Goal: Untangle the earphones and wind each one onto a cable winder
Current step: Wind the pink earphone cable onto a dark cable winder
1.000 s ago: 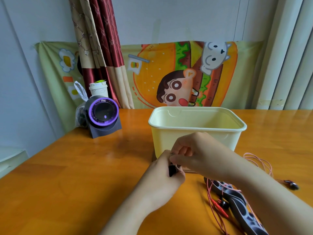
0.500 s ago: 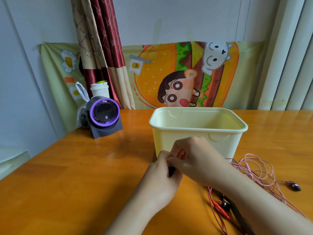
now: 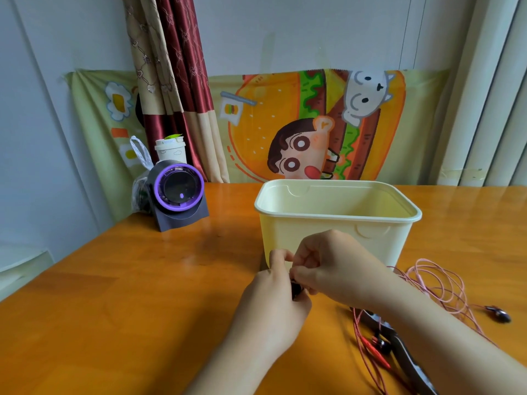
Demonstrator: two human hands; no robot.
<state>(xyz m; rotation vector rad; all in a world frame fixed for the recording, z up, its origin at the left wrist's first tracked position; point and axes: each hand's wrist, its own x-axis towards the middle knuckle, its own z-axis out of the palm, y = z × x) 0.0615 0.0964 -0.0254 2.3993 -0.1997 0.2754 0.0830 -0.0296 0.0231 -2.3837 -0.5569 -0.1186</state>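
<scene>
The left hand (image 3: 271, 305) and right hand (image 3: 338, 267) both pinch a small dark thing (image 3: 296, 289); more pink cord (image 3: 436, 283) loops show now; winding seems barely begun.

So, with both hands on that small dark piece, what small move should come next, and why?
Probably draw some slack from the pink cable toward the hands and lay one turn. The left hand and right hand both pinch the small dark piece before the cream tub, while the pink cable lies in loose loops on the table.
</scene>
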